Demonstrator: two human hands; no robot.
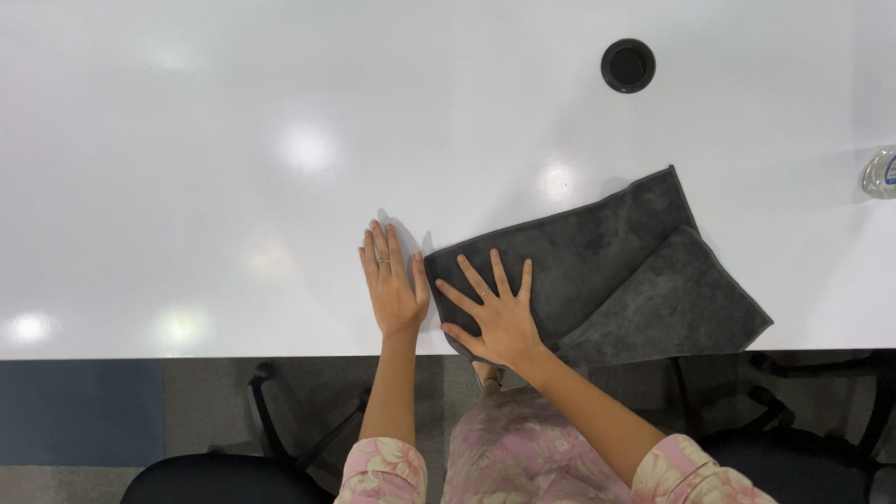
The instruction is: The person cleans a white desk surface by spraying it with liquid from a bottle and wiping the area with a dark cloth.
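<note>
1. Glossy white tabletop fills most of the view; soft ceiling-light reflections are spread over it, and a strip of grey and blue floor is seen along the near edge.
2. Two black office chairs are counted below the near edge: one chair seat at the near left and a second chair at the near right, both with dark, rounded seats and thin metal frames.
3. One left hand is laid flat on the bare table, palm down, fingers straight and held together, gripping nothing; its thumb side lies just beside the left edge of the cloth. A ring is seen on one finger.
4. One right hand is pressed flat on the cloth near its left corner, fingers spread wide and open, nothing clasped. A ring is worn here too.
5. One dark grey cloth, soft and napped like microfibre, lies at the near edge, right of centre, folded so that one layer overlaps another at an angle.
6. One round black grommet hole is set in the far table.
7. One clear, shiny object is cut off at the right edge; its kind cannot be told.
</note>
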